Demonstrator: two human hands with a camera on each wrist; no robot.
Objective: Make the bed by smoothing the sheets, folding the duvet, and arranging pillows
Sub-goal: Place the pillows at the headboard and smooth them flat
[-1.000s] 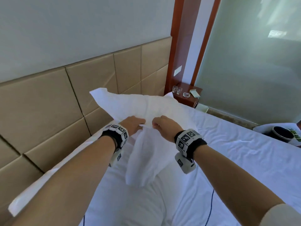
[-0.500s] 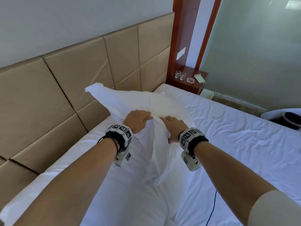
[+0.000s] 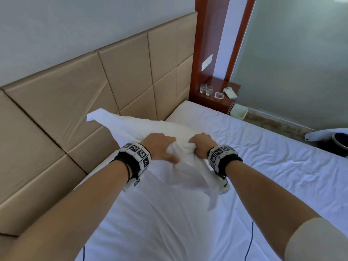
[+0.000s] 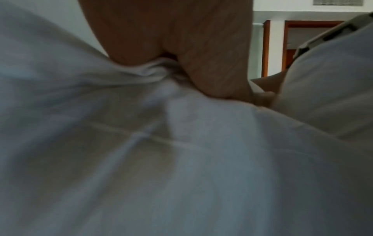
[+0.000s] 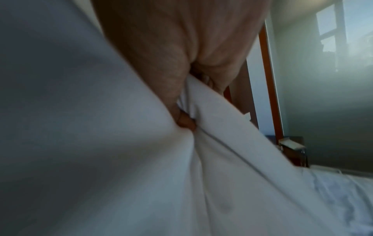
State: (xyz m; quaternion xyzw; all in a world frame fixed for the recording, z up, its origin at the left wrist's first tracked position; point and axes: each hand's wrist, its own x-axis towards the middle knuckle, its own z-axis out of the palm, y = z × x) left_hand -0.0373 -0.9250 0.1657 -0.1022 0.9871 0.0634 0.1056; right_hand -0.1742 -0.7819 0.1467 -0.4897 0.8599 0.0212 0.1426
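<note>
A white pillow (image 3: 143, 129) lies near the head of the bed, its far corner raised toward the tan padded headboard (image 3: 79, 95). My left hand (image 3: 160, 147) and right hand (image 3: 202, 145) both grip bunched fabric at the pillow's near end, where loose pillowcase cloth (image 3: 199, 179) hangs down over the white sheet (image 3: 273, 166). In the left wrist view my left hand (image 4: 173, 60) pinches a fold of the pillowcase (image 4: 153, 143). The right wrist view shows my right hand (image 5: 181, 89) curled round a gathered hem of the pillowcase (image 5: 222, 143).
A wooden nightstand (image 3: 218, 102) past the bed's far corner carries two glasses (image 3: 206, 89) and a small dish. A pale bin (image 3: 239, 112) stands beside it, in front of a frosted glass wall. A dark bin (image 3: 340, 143) sits at the right edge.
The pillow has come down from the air onto the head of the bed. Both hands moved with it and have closed tighter round the bunched near end.
</note>
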